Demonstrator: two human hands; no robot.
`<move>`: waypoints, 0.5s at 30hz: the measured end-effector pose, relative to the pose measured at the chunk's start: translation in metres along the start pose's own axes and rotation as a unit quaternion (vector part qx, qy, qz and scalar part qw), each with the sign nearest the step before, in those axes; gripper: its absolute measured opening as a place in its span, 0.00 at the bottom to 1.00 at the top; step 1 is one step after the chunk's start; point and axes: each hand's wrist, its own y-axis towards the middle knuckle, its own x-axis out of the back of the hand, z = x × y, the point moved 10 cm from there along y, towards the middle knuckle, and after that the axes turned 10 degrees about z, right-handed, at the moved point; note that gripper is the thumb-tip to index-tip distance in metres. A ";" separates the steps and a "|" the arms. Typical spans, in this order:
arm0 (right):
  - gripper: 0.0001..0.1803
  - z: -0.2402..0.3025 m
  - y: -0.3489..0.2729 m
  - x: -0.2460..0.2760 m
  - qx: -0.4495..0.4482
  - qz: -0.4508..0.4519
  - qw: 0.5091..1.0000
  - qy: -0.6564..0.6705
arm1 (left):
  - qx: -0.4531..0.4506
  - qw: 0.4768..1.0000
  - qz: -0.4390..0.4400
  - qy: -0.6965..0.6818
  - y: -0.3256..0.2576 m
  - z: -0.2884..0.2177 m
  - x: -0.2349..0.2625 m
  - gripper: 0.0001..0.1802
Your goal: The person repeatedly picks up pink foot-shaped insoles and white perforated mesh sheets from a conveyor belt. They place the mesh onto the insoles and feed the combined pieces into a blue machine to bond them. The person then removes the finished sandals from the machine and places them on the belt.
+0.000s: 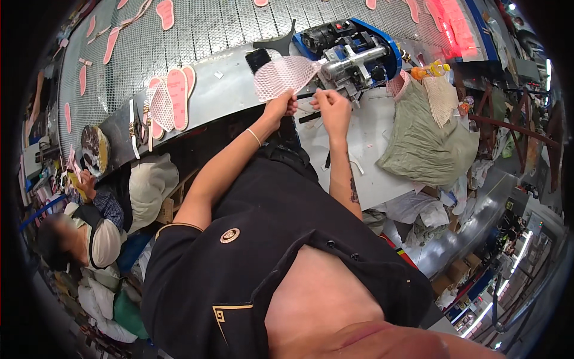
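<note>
My left hand (pixel 280 109), with a thin band at its wrist, is closed on the lower edge of a pale pink mesh piece (pixel 282 78). The rounded piece spreads out above my fingers, and its right end reaches the front of a blue and metal machine (pixel 356 63). Just below that machine, my right hand (pixel 333 110) is closed, with its fingertips pinched together. Whatever may be between those fingers is too small to make out. A black phone (pixel 257 60) lies at the left edge of the mesh.
Pink insoles (pixel 177 99) and straps lie on the metal ledge to the left. A mesh conveyor (pixel 221 24) carries more insoles behind it. Green cloth (pixel 418 137) and a yellow-orange bottle (pixel 431 70) are at the right. A co-worker (pixel 89 233) sits at the far left.
</note>
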 end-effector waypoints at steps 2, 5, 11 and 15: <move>0.11 0.024 -0.007 -0.014 0.078 -0.004 0.997 -0.004 | -0.027 0.997 -0.033 0.059 -0.011 -0.014 0.021 0.17; 0.13 0.063 -0.019 -0.050 0.141 0.064 0.985 -0.081 | -0.050 0.963 -0.084 0.250 -0.041 -0.048 0.045 0.15; 0.48 0.046 -0.012 -0.162 0.066 0.309 0.943 0.098 | -0.178 0.824 -0.073 0.533 -0.102 -0.131 0.029 0.10; 0.26 0.045 0.011 -0.197 0.005 0.255 0.921 0.294 | -0.311 0.804 -0.089 0.498 -0.121 -0.183 0.041 0.08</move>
